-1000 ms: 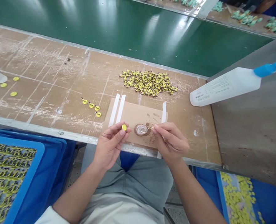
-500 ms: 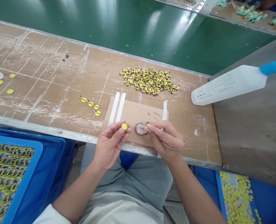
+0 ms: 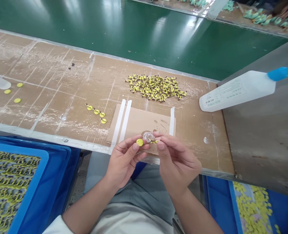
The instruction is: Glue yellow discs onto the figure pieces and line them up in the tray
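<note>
My left hand (image 3: 126, 161) pinches a flat yellow disc (image 3: 139, 142) between thumb and fingertips. My right hand (image 3: 178, 161) holds a small yellow-and-brown piece (image 3: 154, 141) in its fingertips, right next to the disc. Both hands are close together above a brownish glue puddle with a clear blob (image 3: 147, 136). It lies on a cardboard sheet (image 3: 144, 118), partly hidden by my fingers. Beyond the sheet lies a heap of similar yellow-and-brown pieces (image 3: 156, 87). A short line of yellow discs with attached pieces (image 3: 96, 112) lies to its left.
A white squeeze bottle with a blue nozzle (image 3: 236, 91) lies at the right of the scarred cardboard-covered bench (image 3: 61, 97). Loose yellow discs (image 3: 17, 94) lie at the left. Blue crates (image 3: 12, 185) of parts stand below both sides, and a green conveyor belt (image 3: 134, 35) runs beyond.
My hands have come together over the glue, and the right hand's piece now sits beside the yellow disc. The left hand has moved right with the disc.
</note>
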Demonstrator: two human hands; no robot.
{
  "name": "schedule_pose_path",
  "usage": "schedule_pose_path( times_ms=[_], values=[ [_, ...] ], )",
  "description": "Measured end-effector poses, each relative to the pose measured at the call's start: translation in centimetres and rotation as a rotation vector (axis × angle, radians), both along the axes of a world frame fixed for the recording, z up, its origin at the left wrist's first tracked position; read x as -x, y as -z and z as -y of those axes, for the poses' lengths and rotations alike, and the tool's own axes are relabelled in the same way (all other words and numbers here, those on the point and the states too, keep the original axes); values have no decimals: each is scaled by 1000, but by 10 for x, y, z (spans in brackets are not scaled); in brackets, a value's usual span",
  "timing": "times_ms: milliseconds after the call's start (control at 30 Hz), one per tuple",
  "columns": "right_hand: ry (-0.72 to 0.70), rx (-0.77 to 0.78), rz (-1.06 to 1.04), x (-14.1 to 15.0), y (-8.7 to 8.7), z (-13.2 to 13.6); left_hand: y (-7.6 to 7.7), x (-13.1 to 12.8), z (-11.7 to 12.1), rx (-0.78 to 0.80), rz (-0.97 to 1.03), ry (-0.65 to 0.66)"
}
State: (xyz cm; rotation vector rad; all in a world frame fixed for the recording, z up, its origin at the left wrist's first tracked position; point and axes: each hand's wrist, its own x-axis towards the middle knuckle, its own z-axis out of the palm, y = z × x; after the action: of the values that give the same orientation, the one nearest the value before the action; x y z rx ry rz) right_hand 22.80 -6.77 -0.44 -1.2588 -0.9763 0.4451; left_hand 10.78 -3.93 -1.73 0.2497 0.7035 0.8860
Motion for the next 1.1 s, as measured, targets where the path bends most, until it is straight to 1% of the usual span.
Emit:
schedule_pose_path(
  times_ms=[100,333,633,900,1100],
  values=[
    [-8,-6,18,5,2,0,-1,-1,1,13,6,-3],
    [-62,25,56,5,7,0,-1,-1,0,9,-5,0],
    [-58,31,90,5,7,0,0,0,1,4,14,9],
    [-88,16,142,3,7,0,1,-1,0,2,29,12],
    [-116,-13,178,1,9,0,0,-2,2,19,31,-15]
  ],
)
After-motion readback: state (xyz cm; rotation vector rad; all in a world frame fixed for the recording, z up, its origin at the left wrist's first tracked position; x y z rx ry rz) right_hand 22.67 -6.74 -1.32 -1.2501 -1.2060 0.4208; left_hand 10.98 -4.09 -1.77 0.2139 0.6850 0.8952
